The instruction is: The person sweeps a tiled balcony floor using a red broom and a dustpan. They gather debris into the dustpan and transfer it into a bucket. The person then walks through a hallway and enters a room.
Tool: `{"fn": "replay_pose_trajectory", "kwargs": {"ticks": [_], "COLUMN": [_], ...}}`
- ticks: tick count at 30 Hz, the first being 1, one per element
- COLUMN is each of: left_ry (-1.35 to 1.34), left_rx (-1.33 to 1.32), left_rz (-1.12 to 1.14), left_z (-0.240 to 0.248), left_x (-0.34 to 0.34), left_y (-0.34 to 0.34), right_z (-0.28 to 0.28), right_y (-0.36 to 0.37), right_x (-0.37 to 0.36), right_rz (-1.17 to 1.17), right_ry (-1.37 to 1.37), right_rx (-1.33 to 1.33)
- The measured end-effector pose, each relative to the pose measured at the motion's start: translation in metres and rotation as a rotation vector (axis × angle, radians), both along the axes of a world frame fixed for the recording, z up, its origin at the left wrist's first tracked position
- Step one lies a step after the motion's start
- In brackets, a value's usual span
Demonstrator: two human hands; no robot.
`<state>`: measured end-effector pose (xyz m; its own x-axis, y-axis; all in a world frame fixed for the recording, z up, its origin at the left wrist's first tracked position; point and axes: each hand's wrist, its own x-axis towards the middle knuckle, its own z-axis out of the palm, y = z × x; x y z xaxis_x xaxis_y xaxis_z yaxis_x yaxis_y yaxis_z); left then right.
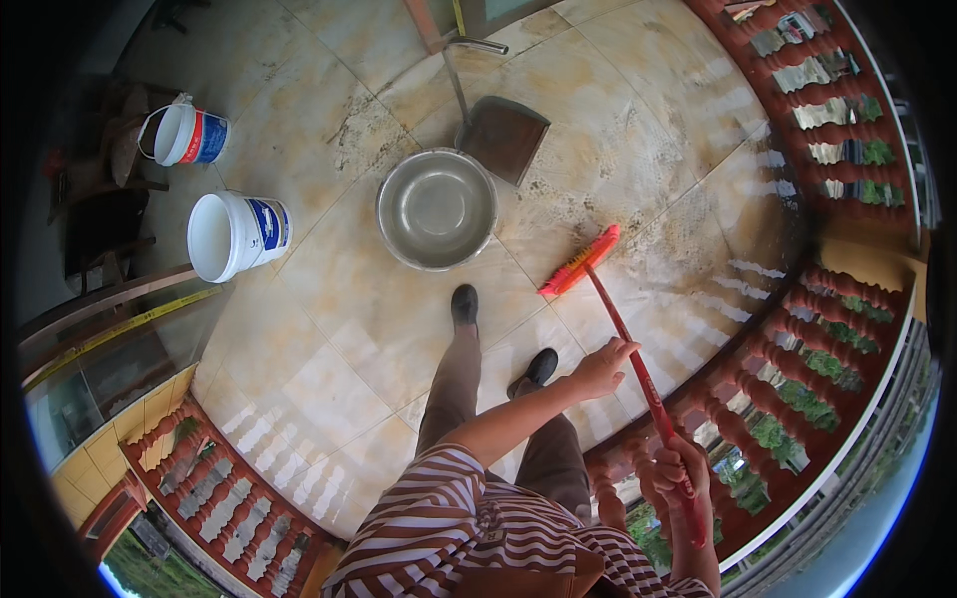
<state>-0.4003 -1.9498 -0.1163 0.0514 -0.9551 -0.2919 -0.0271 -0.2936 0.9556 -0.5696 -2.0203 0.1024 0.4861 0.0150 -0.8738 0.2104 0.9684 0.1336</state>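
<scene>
A broom (575, 267) with red and orange bristles rests its head on the tiled floor, ahead and to the right of my feet. Its long red handle slants back toward my right side. Lower on that handle, close to my body, my right hand (682, 466) is closed with its fingers wrapped round it. My left hand (601, 369) reaches across to the right and is closed at the handle farther up, the thumb side lying over it; some of its fingers are hidden.
A metal basin (439, 209) stands on the floor ahead, with a long-handled dustpan (505, 138) just behind it. Two white buckets, one nearer (237, 235) and one farther (189, 135), are at left. Dark dirt marks the tiles. A red balustrade (768, 439) borders the right.
</scene>
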Motion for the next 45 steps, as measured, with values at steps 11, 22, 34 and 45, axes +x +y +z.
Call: {"fn": "replay_pose_trajectory", "kwargs": {"ticks": [11, 22, 34, 45], "left_ry": [0.360, 0.897, 0.752, 0.746], "left_rx": [0.986, 0.642, 0.503, 0.552], "left_rz": [1.092, 1.578, 1.818, 1.787], "left_z": [-0.343, -0.463, -0.466, -0.469], "left_x": [0.201, 0.244, 0.228, 0.197], "left_y": [0.191, 0.217, 0.198, 0.247], "right_z": [-0.114, -0.162, -0.165, -0.164], "right_y": [-0.022, -0.088, -0.087, -0.046], "right_x": [0.000, 0.001, -0.001, 0.025], "right_rz": [1.218, 1.366, 1.420, 1.394], "right_ry": [0.873, 1.005, 1.033, 1.090], "right_rx": [-0.246, 0.105, 0.140, 0.117]}}
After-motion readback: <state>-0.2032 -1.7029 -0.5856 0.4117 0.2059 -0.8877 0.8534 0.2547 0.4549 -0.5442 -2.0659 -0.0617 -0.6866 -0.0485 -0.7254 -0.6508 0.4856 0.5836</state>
